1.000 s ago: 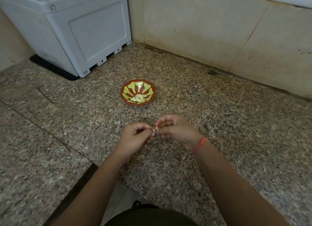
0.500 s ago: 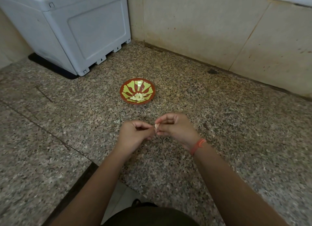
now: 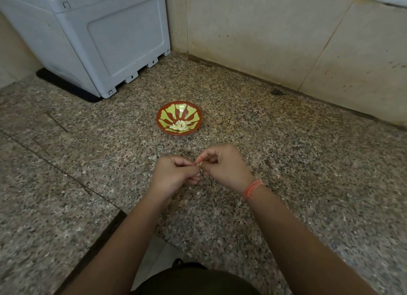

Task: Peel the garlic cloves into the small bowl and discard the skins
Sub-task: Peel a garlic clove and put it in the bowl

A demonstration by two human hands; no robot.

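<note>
A small red bowl (image 3: 193, 113) with a green pattern stands on the speckled granite counter (image 3: 286, 162), and several peeled garlic cloves (image 3: 180, 125) lie in it. In front of the bowl, my left hand (image 3: 174, 175) and my right hand (image 3: 224, 167) meet fingertip to fingertip. Both pinch one small garlic clove (image 3: 200, 164), of which only a pale sliver shows between the fingers. An orange thread band circles my right wrist. A tiny scrap of skin (image 3: 197, 194) lies on the counter below my hands.
A grey plastic appliance (image 3: 88, 37) stands at the back left on a dark mat. Beige tiled walls (image 3: 275, 30) close the back and right. The counter's front edge (image 3: 103, 235) runs near my body, with floor below.
The view shifted slightly. My hands stay together at the same spot, fingers working on the clove; the pale clove shows less than one second ago.
</note>
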